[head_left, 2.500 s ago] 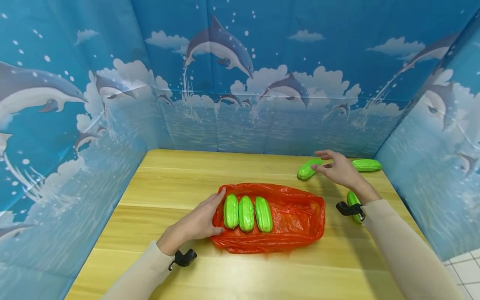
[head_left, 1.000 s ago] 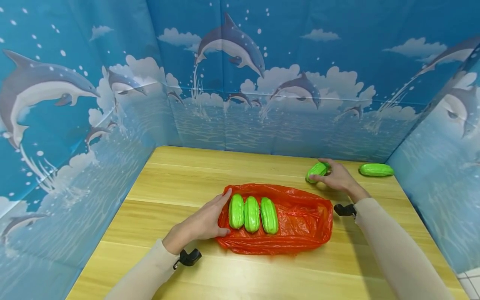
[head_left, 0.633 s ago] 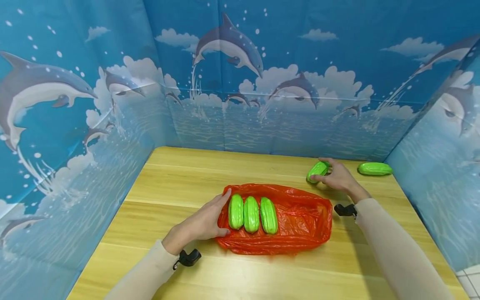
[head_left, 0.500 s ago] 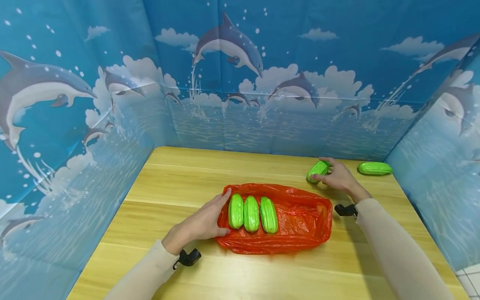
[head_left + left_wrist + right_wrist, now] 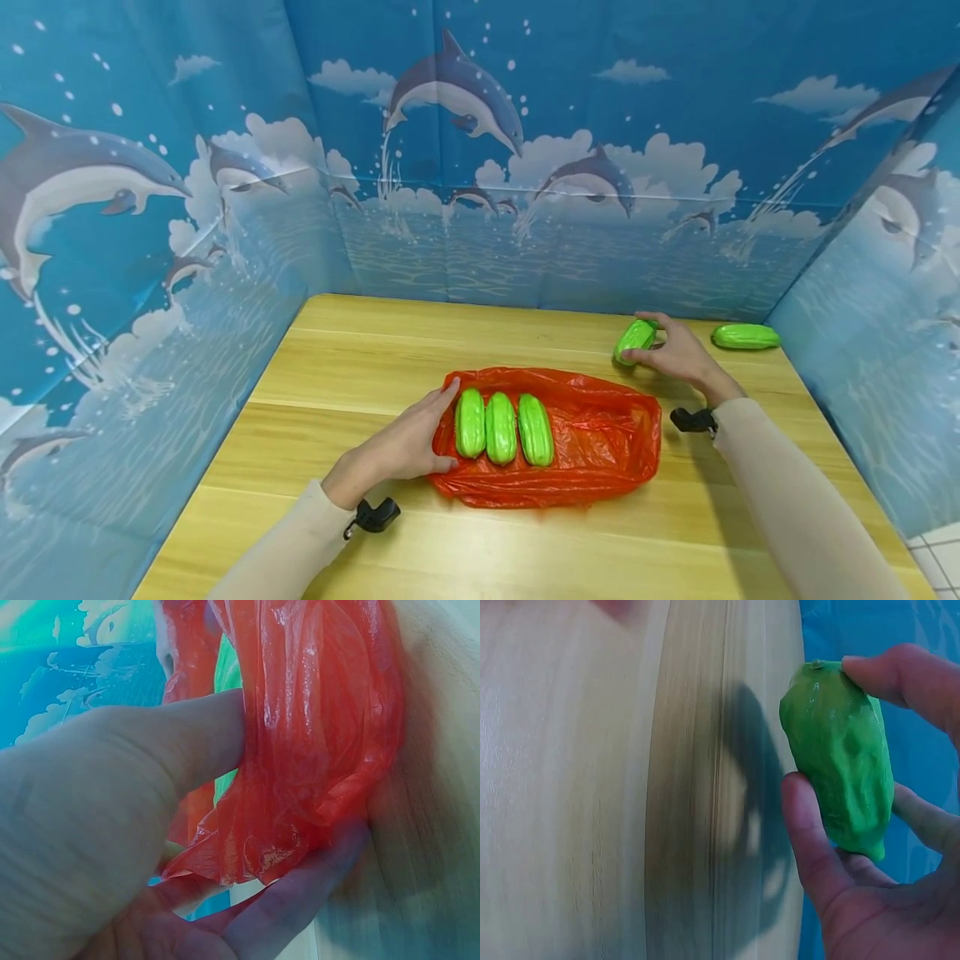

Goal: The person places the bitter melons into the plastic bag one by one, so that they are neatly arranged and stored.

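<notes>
So, gourd (image 5: 844,761) in right grip (image 5: 678,353).

A crinkled red plastic bag (image 5: 600,433) lies open at the frame's lower centre — three glossy green gourds (image 5: 501,428) side by side in its left half. Another green gourd (image 5: 633,338) slants right of centre — held.

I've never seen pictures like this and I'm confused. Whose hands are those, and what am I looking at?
No machine here: these are a person's left hand and right hand. The wide picture comes from a camera on the person's head, looking down. The two close ones come from the small black cameras on the wrists, one for each hand. On the table is a red bag holding three green things in a row. The left hand holds the bag's left end. The right hand grips another green thing, and one more lies near the far right corner.
</notes>
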Demonstrator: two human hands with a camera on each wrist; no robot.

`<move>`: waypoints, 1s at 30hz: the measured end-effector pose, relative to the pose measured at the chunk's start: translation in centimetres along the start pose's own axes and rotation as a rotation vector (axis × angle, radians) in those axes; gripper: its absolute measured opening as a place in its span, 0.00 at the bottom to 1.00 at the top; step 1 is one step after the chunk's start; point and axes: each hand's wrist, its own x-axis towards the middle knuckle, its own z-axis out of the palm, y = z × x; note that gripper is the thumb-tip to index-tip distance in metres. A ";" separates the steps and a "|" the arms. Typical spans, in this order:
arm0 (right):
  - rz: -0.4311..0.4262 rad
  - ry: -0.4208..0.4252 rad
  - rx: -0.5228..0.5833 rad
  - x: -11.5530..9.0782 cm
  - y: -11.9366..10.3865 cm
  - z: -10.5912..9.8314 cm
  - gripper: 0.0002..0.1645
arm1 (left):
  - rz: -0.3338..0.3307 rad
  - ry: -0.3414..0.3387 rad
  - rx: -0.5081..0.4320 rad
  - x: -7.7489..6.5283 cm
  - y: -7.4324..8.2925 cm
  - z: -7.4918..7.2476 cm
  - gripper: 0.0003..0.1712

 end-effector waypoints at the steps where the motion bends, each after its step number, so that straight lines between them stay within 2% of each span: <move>1: 0.004 -0.001 0.007 -0.1 0.1 0.0 0.65 | 0.001 0.000 0.001 0.0 0.0 0.0 0.72; 13: 0.027 0.034 0.098 -0.7 0.2 -0.1 0.56 | -0.005 -0.005 0.016 0.1 0.2 0.1 0.72; 19: 0.026 0.063 0.077 -1.0 -0.2 0.1 0.51 | -0.018 -0.008 0.012 0.1 0.3 0.2 0.72; 30: -0.032 0.100 -0.002 -1.8 -1.0 -0.2 0.45 | -0.034 0.002 0.009 0.0 0.4 0.2 0.72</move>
